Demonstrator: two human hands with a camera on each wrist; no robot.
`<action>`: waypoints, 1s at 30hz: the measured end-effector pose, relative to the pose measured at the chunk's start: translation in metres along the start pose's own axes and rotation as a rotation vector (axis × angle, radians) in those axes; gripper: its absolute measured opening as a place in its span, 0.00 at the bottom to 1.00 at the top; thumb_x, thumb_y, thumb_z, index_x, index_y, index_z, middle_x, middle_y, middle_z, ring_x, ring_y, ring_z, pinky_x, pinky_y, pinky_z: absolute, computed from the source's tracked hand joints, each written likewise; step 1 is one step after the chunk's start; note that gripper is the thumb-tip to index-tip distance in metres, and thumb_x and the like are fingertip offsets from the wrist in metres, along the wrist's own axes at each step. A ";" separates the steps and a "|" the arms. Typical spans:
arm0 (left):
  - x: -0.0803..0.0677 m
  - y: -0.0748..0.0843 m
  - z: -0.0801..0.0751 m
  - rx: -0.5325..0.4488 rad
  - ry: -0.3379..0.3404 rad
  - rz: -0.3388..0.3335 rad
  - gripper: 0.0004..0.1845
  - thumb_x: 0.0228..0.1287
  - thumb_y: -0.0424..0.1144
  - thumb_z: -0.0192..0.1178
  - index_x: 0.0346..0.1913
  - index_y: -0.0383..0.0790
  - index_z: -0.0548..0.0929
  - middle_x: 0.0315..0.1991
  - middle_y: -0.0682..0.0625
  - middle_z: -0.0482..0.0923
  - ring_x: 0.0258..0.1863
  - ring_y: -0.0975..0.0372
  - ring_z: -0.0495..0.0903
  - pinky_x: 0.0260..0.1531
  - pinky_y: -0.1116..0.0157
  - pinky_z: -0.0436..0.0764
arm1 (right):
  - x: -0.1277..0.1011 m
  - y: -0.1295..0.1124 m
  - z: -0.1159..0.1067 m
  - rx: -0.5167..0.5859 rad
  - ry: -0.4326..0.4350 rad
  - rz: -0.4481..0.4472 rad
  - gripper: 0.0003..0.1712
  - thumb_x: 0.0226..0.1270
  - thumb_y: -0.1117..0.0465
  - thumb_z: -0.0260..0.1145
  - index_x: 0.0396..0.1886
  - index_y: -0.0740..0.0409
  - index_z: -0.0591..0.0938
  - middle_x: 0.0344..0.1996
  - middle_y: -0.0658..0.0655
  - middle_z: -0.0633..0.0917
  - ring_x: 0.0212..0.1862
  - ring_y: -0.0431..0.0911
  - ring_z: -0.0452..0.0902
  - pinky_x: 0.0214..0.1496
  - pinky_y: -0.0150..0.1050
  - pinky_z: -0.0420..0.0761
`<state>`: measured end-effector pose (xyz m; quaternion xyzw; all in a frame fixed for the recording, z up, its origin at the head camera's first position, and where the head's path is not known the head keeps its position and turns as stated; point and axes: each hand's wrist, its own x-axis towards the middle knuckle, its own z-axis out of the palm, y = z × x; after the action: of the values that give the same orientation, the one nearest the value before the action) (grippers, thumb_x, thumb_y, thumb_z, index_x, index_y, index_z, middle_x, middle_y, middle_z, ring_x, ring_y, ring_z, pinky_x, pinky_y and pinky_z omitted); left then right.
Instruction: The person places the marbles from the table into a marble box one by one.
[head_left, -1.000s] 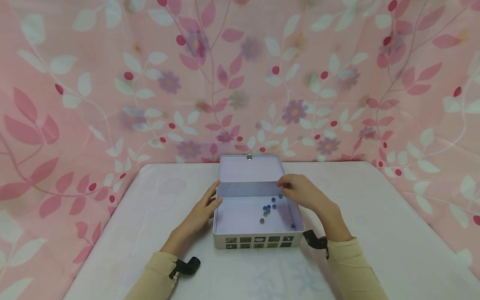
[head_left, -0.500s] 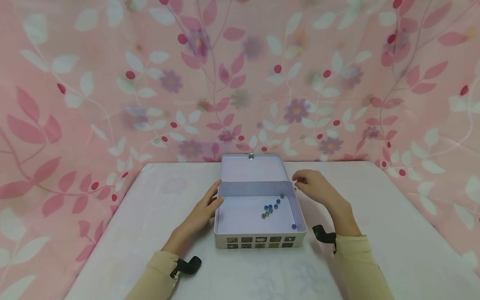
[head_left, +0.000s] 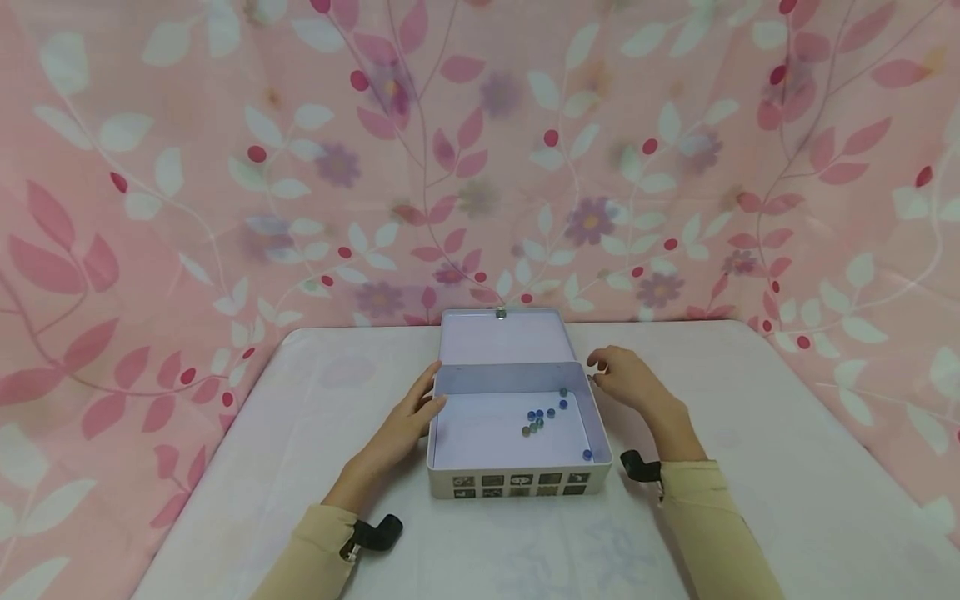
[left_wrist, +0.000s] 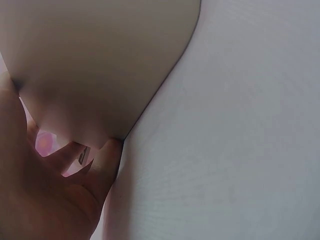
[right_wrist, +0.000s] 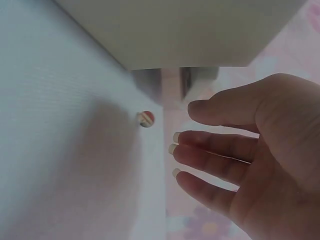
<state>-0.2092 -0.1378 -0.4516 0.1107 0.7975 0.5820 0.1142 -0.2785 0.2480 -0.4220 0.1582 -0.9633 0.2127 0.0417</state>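
1. Biggest thing first: a floral backdrop [head_left: 225, 167], pink with white leaves and red berries, hangs behind everything and drapes down both sides.
2. Then the table [head_left: 750, 467], covered in a pale cloth with a faint flower print.
3. Sitting mid-table is an open tin box [head_left: 517, 485], white-lilac inside, with a row of little dark picture squares along its front wall. Its hinged lid [head_left: 504, 337] is laid back flat on the table behind it, clasp at the far edge.
4. Both arms come in from the bottom in beige sleeves [head_left: 705, 525], each with a black strap thing at the wrist.
5. Left hand [head_left: 405, 421] rests against the box's left wall, fingers straight-ish and together, thumb up by the rim. The left wrist view only shows the palm tucked against the wall [left_wrist: 100, 75], so no more detail there.
6. Right hand [head_left: 626, 379] is just off the box's far right corner, apart from it, holding nothing. In the right wrist view the fingers [right_wrist: 215, 150] are relaxed and slightly spread.
7. Inside the box: a cluster of blue and green marbles [head_left: 542, 415] right of centre, plus a lone blue one [head_left: 587, 454] in the near right corner.
8. Smallest: one stripy marble [right_wrist: 146, 118] on the table outside the box, just beside the right fingertips, not touching them.
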 end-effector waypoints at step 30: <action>0.007 -0.021 0.002 0.009 0.052 0.046 0.34 0.73 0.62 0.51 0.76 0.78 0.48 0.80 0.46 0.49 0.77 0.46 0.58 0.65 0.41 0.72 | 0.005 0.008 0.027 -0.139 0.003 -0.060 0.05 0.56 0.73 0.62 0.25 0.62 0.82 0.25 0.58 0.81 0.29 0.49 0.74 0.35 0.47 0.77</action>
<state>-0.2158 -0.1405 -0.4721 0.1146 0.7999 0.5836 0.0795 -0.2862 0.2416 -0.4488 0.1836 -0.9705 0.1443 0.0602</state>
